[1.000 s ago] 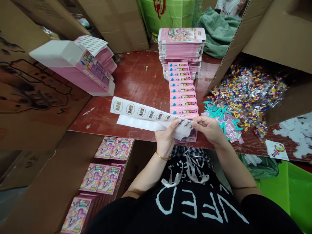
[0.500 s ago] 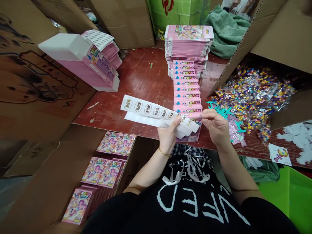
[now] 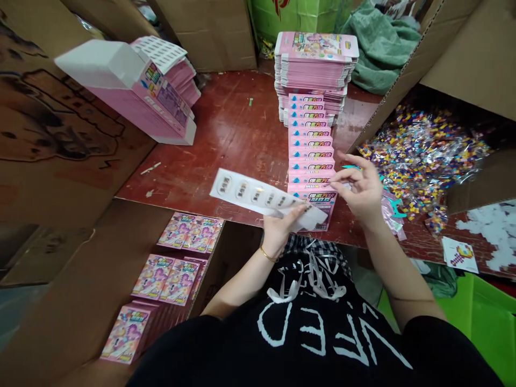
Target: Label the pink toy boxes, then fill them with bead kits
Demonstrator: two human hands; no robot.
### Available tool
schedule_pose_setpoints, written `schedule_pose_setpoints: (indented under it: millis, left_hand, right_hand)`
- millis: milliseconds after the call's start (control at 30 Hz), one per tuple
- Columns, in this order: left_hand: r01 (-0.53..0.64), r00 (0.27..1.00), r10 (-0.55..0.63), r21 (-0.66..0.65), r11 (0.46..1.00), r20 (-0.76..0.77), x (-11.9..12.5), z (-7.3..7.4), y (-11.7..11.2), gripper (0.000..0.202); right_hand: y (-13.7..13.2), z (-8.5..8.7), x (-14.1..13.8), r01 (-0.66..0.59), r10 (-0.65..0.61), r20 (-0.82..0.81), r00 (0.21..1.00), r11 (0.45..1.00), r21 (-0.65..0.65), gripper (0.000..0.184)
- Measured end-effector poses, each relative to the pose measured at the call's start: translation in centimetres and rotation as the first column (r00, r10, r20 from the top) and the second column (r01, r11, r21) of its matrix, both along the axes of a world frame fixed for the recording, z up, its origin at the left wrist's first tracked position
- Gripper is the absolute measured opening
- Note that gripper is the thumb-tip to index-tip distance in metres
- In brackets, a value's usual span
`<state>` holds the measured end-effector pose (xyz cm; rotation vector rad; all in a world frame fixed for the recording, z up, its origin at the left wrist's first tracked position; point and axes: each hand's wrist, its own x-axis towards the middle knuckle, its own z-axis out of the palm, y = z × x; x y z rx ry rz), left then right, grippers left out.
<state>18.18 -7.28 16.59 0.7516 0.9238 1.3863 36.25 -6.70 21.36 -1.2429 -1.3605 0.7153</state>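
My left hand [image 3: 280,228] grips a white strip of round stickers [image 3: 253,196] printed with dark characters, held at a slant over the table's front edge. My right hand [image 3: 358,188] is at the right side of a row of pink boxes [image 3: 310,156], overlapping one another like steps. Its thumb and a finger come together beside a lower box while another finger stays raised. Whatever is in that pinch is too small to make out. The nearest box [image 3: 322,207] shows more of its purple face, partly behind the sticker strip.
Flat pink cartons [image 3: 316,72] are stacked behind the row. A large pink box [image 3: 133,91] stands at left on the red table [image 3: 229,123]. Bagged colourful pieces [image 3: 427,156] fill a carton at right. Packed boxes [image 3: 177,279] sit in a carton below the table's left side.
My right hand has moved slightly up along the box row, and one finger has lifted. The sticker strip has shifted right and down, its lower layer now mostly hidden.
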Motion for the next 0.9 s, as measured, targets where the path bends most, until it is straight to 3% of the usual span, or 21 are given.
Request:
schedule_pose_setpoints:
  millis: [100, 267, 333, 433, 533, 600, 767, 900]
  left_hand:
    - [0.136, 0.990, -0.138, -0.045, 0.990, -0.035, -0.3, -2.0, -0.5, 0.028]
    - [0.134, 0.991, -0.135, -0.122, 0.983, 0.005, -0.1, -3.7, -0.1, 0.035]
    - [0.146, 0.989, -0.144, -0.120, 0.982, 0.024, 0.0, -3.7, 0.2, 0.035]
    - [0.135, 0.990, -0.131, -0.132, 0.982, 0.043, 0.0, -3.6, 0.4, 0.035]
    - [0.132, 0.990, -0.124, -0.156, 0.979, 0.061, 0.1, -3.6, 0.4, 0.035]
    - [0.139, 0.989, -0.128, -0.161, 0.977, 0.074, 0.1, -3.6, 0.5, 0.036]
    - [0.105, 0.993, -0.094, -0.166, 0.980, 0.075, 0.1, -3.6, 0.5, 0.033]
    - [0.093, 0.994, -0.081, -0.172, 0.981, 0.071, 0.2, -3.4, 0.6, 0.032]
  right_hand:
    - [2.4, -0.6, 0.7, -0.227, 0.228, 0.013, 0.974, 0.971, -0.077, 0.061]
    - [4.1, -2.3, 0.4, -0.413, 0.423, 0.085, 0.902, 0.903, -0.116, 0.055]
    - [4.5, -2.8, 0.4, -0.390, 0.395, 0.168, 0.903, 0.919, -0.067, 0.052]
    - [5.0, -2.8, 0.9, -0.211, 0.192, 0.271, 0.943, 0.976, 0.044, 0.047]
    - [5.8, -2.3, 1.5, -0.094, 0.068, 0.279, 0.958, 0.992, 0.082, 0.018]
    - [6.3, -1.9, 1.7, -0.111, 0.095, 0.278, 0.956, 0.993, 0.042, 0.008]
    - [7.3, -1.8, 1.7, -0.194, 0.213, 0.144, 0.966, 0.972, -0.136, 0.014]
    - [8.5, -2.6, 1.9, -0.267, 0.292, 0.177, 0.940, 0.951, -0.154, 0.016]
